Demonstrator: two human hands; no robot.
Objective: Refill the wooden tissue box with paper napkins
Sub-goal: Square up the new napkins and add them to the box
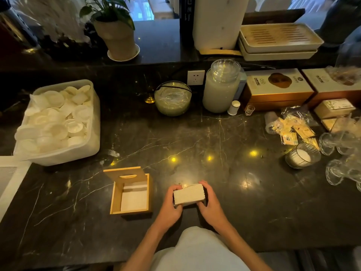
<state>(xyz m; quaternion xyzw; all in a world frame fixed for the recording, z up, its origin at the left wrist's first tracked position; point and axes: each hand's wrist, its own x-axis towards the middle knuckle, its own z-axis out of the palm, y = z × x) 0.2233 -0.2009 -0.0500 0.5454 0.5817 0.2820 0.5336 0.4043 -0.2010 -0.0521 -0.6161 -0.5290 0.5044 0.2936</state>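
"You were standing right there. Where had things got to?"

"Both hands were clamped on a stack of paper napkins (189,194), the left hand (172,202) curled round its near-left end and the right hand (209,200) round the other, fingers closed tight against the sides. The stack was held just over the dark marble counter (195,137), close to the person's body."

"And the wooden tissue box (131,192)?"

"Just to the left of the hands, on the counter, apart from the stack. Its slotted lid (126,174) stood propped up at the far side, so the top was open. A few white napkins lay flat in the bottom (not many, as far as I could tell)."

"So what worried you?"

"The stack looked thick and loose-edged. I judged that if the grip eased on the way across, the middle sheets could fan out and slide onto the counter. The box also looked a snug fit, so a tilted stack might have caught its rim and crumpled the lower sheets."

"Anything else?"

"A knock might have dropped that lid shut, or shoved the light box aside."
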